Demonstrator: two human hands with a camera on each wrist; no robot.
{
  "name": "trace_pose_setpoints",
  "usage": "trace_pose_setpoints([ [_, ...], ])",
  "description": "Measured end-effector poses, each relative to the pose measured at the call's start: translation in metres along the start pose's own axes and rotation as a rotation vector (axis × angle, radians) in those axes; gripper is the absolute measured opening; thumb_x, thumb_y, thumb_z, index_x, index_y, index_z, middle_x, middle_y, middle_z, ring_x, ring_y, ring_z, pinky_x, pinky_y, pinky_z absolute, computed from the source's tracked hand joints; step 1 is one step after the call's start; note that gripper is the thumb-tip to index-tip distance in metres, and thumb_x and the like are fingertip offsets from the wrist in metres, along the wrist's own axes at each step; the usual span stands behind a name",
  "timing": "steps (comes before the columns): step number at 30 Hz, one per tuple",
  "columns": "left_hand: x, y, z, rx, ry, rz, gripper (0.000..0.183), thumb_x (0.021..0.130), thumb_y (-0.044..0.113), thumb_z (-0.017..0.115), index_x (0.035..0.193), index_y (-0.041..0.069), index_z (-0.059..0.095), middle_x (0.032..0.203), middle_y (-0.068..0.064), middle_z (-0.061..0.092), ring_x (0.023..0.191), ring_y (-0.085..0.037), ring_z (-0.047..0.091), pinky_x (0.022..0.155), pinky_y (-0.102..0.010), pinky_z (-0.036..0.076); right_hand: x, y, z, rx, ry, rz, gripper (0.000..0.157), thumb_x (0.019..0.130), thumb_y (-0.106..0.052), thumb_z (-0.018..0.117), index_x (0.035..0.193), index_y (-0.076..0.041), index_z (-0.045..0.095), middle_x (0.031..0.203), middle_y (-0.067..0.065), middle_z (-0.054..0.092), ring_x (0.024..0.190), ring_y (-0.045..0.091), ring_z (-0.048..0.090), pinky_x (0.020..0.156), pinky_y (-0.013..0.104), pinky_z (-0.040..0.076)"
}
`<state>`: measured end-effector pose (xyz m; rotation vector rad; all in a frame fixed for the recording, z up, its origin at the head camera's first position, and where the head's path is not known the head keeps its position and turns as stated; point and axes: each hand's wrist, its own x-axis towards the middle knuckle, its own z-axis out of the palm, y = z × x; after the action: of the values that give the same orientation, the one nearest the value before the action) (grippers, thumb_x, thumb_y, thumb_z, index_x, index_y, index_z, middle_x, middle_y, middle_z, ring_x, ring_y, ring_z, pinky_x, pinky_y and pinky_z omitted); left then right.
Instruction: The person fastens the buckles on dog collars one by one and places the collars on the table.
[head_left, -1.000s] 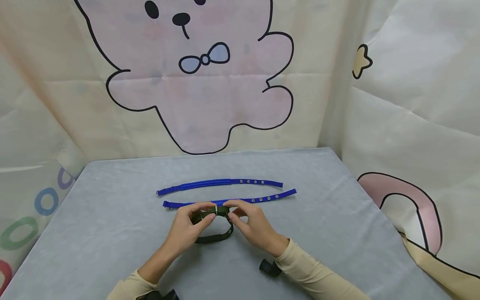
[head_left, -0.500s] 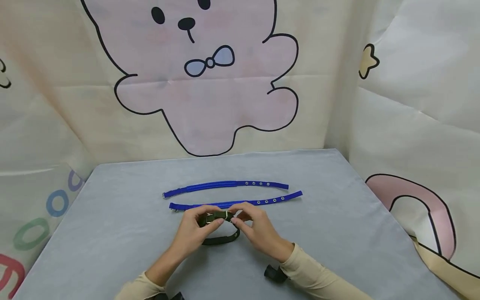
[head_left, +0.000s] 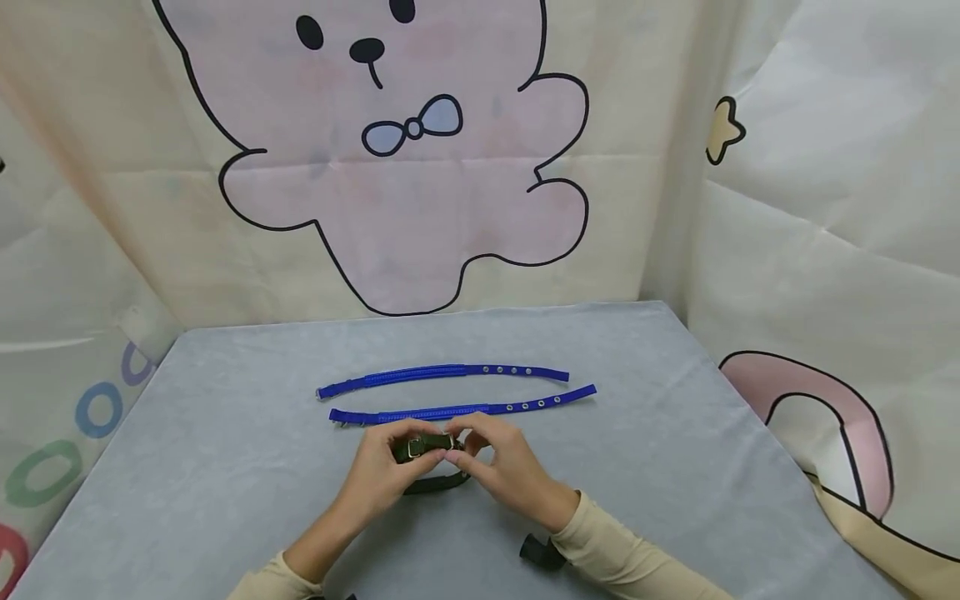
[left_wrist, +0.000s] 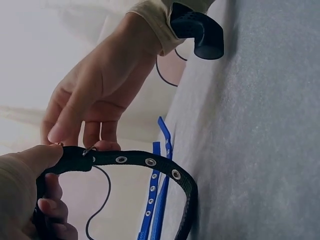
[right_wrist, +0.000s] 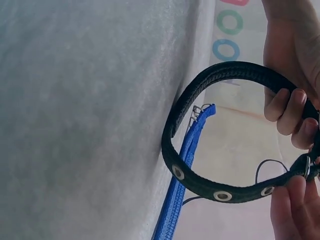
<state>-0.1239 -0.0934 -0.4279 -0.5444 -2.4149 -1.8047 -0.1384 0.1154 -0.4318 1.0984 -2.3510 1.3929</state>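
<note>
A dark green pet collar (head_left: 437, 483) with metal-rimmed holes is bent into a loop, its buckle (head_left: 414, 448) uppermost. My left hand (head_left: 381, 461) grips the collar near the buckle, thumb on the near side. On the other side of the top strap, my right hand (head_left: 512, 465) pinches the band beside a metal ring. In the left wrist view the strap (left_wrist: 132, 158) runs through that ring. The loop's lower part (right_wrist: 172, 125) hangs close to the cloth in the right wrist view; whether it touches, I cannot tell.
Two blue collars lie stretched out beyond my hands, the farther one (head_left: 442, 375) roughly parallel to the nearer one (head_left: 450, 412). Grey cloth (head_left: 637, 467) covers the table. A black wrist device (head_left: 542, 552) sits under my right sleeve. Printed curtains (head_left: 420, 200) stand behind the table.
The collar's top strap has tilted lower, and both hands have come down slightly with it. My right fingertips have drawn nearer the left ones. The blue collars stay put; the head view shifts slightly.
</note>
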Motion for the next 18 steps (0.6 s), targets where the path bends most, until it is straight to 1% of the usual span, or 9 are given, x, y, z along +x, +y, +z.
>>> trace_pose_setpoints([
  [2,-0.0003,-0.0004,0.0001,-0.009,-0.011,0.013,0.02,0.085,0.016,0.082,0.104,0.013,0.077,0.095,-0.006,0.077,0.064,-0.002,0.057,0.055,-0.022,0.05,0.0001,-0.0005,-0.0007,-0.024,-0.005,-0.02,0.025,0.094,-0.014,0.071,0.119,-0.011,0.068,0.107,0.005,0.071,0.08,0.004,0.062,0.071,0.021,0.056],
  [5,0.0008,-0.0016,-0.0011,-0.018,-0.018,0.017,0.017,0.088,0.016,0.079,0.105,0.013,0.078,0.09,-0.007,0.076,0.058,-0.001,0.049,0.051,-0.021,0.044,0.0025,-0.0004,-0.0026,-0.036,-0.005,-0.034,0.022,0.095,-0.013,0.07,0.117,-0.011,0.07,0.106,0.004,0.072,0.082,0.006,0.063,0.072,0.021,0.056],
  [8,0.0038,-0.0023,-0.0019,-0.022,-0.022,0.02,0.012,0.092,0.015,0.075,0.104,0.013,0.078,0.087,-0.01,0.075,0.057,0.0,0.043,0.05,-0.021,0.039,0.0049,0.0002,-0.0049,-0.046,-0.004,-0.03,0.021,0.096,-0.011,0.068,0.117,-0.01,0.07,0.107,0.005,0.072,0.08,0.005,0.062,0.072,0.021,0.056],
  [10,0.0059,-0.002,-0.0013,-0.012,-0.017,0.018,0.01,0.093,0.018,0.074,0.101,0.013,0.078,0.086,-0.01,0.074,0.057,0.0,0.041,0.05,-0.021,0.037,0.0051,0.0001,-0.0066,-0.051,-0.003,-0.022,0.021,0.096,-0.01,0.069,0.117,-0.009,0.07,0.107,0.005,0.072,0.078,0.004,0.061,0.071,0.021,0.055],
  [14,0.0072,-0.0014,0.0015,0.015,0.0,0.013,0.009,0.091,0.021,0.076,0.095,0.013,0.078,0.084,-0.006,0.074,0.057,-0.001,0.042,0.051,-0.021,0.038,0.0033,-0.0007,-0.0076,-0.052,-0.003,-0.013,0.021,0.095,-0.01,0.071,0.116,-0.01,0.072,0.106,0.005,0.073,0.077,0.003,0.061,0.07,0.021,0.055],
  [18,0.003,-0.0012,0.0028,0.012,0.028,-0.022,0.007,0.086,0.015,0.081,0.09,0.011,0.078,0.082,-0.004,0.075,0.058,-0.002,0.047,0.052,-0.022,0.041,0.0009,-0.0015,-0.0056,-0.056,-0.041,-0.02,0.022,0.096,-0.016,0.07,0.117,-0.011,0.074,0.107,0.003,0.074,0.078,0.002,0.061,0.07,0.021,0.055],
])
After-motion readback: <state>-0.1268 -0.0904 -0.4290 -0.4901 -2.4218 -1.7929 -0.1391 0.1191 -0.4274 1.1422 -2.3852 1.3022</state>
